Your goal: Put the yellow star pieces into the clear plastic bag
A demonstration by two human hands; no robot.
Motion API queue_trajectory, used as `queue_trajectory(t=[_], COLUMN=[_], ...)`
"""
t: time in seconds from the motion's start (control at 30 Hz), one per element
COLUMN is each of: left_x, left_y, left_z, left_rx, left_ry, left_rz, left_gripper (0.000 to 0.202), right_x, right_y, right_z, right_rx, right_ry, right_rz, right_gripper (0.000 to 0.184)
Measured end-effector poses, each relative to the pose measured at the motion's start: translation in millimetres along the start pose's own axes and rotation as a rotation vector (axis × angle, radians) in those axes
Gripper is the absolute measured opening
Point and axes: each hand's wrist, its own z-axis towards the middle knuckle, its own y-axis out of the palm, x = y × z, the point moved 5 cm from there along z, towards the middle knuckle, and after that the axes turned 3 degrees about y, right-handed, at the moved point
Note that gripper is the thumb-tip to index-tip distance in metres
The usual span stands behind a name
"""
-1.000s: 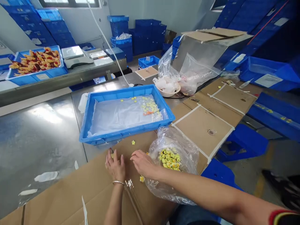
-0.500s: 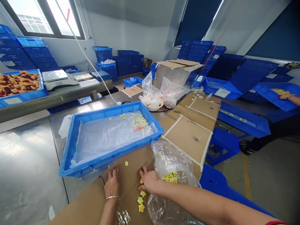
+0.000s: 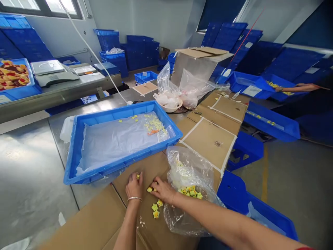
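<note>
My left hand point(image 3: 134, 189), with a bracelet at its wrist, pinches a small yellow star point(image 3: 137, 176) between thumb and fingers above the cardboard point(image 3: 145, 170). To its right, my right hand point(image 3: 165, 191) has its fingers closed around another yellow star point(image 3: 149, 189) at the cardboard surface; a further piece under those fingers is partly hidden. Just below lie a few loose yellow-green stars point(image 3: 155, 214), some with orange marks. A transparent plastic bag point(image 3: 188, 222) spreads under my right forearm, with a heap of stars point(image 3: 191, 191) at its mouth.
A blue tray point(image 3: 122, 165) lined with white sheet stands ahead, holding scattered stars and an orange piece. Behind it are plastic bags in a bowl point(image 3: 170, 107). Taped cardboard point(image 3: 208, 142) runs right. Another person's hand point(image 3: 279, 89) reaches over a blue tray at far right.
My left hand has moved up and right and now pinches a star where a single one lay. My right hand has closed on a star. The view has shifted; the other person's hand moved left.
</note>
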Motion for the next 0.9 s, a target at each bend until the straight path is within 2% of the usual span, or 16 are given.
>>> queue_trajectory(t=[0.07, 0.1, 0.17, 0.23, 0.33, 0.4, 0.47, 0.57, 0.67, 0.8, 0.83, 0.9], left_x=[-5, -4, 5, 17, 32, 42, 49, 52, 47, 36, 31, 21], left_y=[-11.6, -16.1, -20.1, -15.6, -3.1, 4.1, 11.4, 20.3, 25.8, 17.5, 12.9, 2.8], left_z=[-39, -61, -106, -142, -170, -172, -167, -155, -148, -147, -145, -138], left_rx=[0.102, 0.152, 0.222, 0.214, 0.169, 0.164, 0.156, 0.192, 0.221, 0.256, 0.255, 0.262], left_ry=[-0.038, 0.004, 0.130, 0.223, 0.274, 0.323, 0.350, 0.353, 0.381, 0.513, 0.504, 0.404], left_rz=[-0.030, -0.042, -0.035, 0.036, 0.152, 0.190, 0.231, 0.282, 0.283, 0.236, 0.217, 0.189], left_gripper=[0.027, 0.025, 0.021, 0.021, 0.038, 0.050, 0.052, 0.039, 0.029, 0.024, 0.023, 0.020], right_x=[7, 10, 13, 11, 3, -1, -3, -2, 5, 14, 14, 13], right_y=[-7, -10, -11, -12, -11, -7, 0, 12, 18, 21, 21, 21], right_z=[2, 0, -7, -18, -33, -37, -37, -39, -43, -46, -45, -43], right_rx=[0.021, 0.018, -0.019, -0.046, -0.034, -0.017, -0.004, 0.051, 0.104, 0.062, 0.057, 0.059], right_ry=[0.005, -0.001, -0.028, -0.067, -0.116, -0.121, -0.152, -0.255, -0.323, -0.416, -0.435, -0.460], right_rz=[0.184, 0.217, 0.143, 0.004, -0.131, -0.171, -0.215, -0.239, -0.232, -0.275, -0.285, -0.311], right_gripper=[0.027, 0.024, 0.023, 0.031, 0.050, 0.058, 0.052, 0.041, 0.038, 0.037, 0.036, 0.034])
